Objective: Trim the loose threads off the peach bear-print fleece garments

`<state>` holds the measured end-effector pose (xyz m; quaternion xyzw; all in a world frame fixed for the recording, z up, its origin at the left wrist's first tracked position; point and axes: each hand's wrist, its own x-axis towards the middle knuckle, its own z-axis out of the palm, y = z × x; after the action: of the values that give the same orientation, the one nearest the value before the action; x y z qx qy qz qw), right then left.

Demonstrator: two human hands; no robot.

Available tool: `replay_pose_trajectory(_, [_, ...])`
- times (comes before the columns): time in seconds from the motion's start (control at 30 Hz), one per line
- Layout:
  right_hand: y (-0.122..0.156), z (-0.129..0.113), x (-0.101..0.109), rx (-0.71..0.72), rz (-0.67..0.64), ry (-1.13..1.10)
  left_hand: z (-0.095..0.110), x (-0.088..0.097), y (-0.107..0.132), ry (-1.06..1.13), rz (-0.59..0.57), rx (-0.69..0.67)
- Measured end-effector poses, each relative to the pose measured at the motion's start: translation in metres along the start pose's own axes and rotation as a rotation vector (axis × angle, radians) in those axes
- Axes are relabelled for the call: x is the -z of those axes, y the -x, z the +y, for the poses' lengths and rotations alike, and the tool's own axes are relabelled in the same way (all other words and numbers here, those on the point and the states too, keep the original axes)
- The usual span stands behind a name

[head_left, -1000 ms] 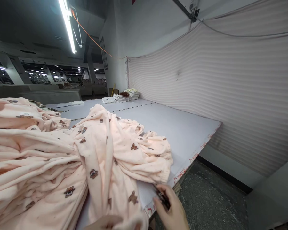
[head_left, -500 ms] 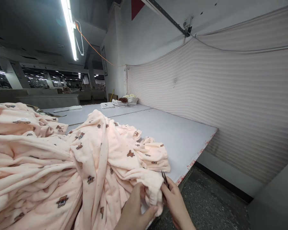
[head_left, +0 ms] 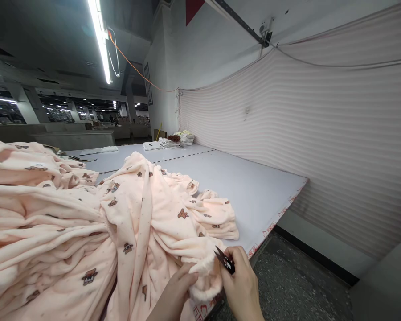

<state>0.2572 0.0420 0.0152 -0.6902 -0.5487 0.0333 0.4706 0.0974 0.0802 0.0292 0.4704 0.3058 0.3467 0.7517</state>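
Note:
A pale pink plush garment point(head_left: 167, 214) printed with small brown bears lies bunched over the near side of the table. At its gathered cuff point(head_left: 205, 287), by the table's edge, both of my hands are at work. My left hand point(head_left: 175, 290) pinches the cloth on the cuff's left side, thumb and fingers closed on it. My right hand point(head_left: 240, 281) grips small dark thread snips point(head_left: 224, 259), their pointed blades apart and aimed up and left over the cuff. Part of that hand also rests against the cuff's right side.
More of the same pink fabric point(head_left: 36, 167) is heaped at the left. Paper stacks point(head_left: 169, 141) sit at the table's point(head_left: 254, 191) far end. A striped cloth point(head_left: 304, 120) hangs along the wall, and speckled floor point(head_left: 280, 276) shows past the right edge.
The snips have turned from pointing nearly up to pointing left, over the cuff. My left hand has shifted a little left, and the cuff's opening has turned more into view.

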Motion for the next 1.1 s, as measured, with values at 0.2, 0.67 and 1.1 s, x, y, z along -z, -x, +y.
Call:
replay_pose_trajectory(0.2, [0.01, -0.001, 0.011, 0.073, -0.231, -0.165, 0.004, 0.005, -0.002, 0.433, -0.114, 0.135])
replay_pose_trajectory(0.67, [0.007, -0.01, 0.008, 0.046, -0.255, -0.195, 0.004, 0.005, -0.001, 0.333, -0.078, 0.159])
replay_pose_trajectory(1.1, [0.004, 0.067, -0.02, -0.066, -0.273, -0.07, 0.05, 0.07, 0.022, -0.956, -0.101, 0.049])
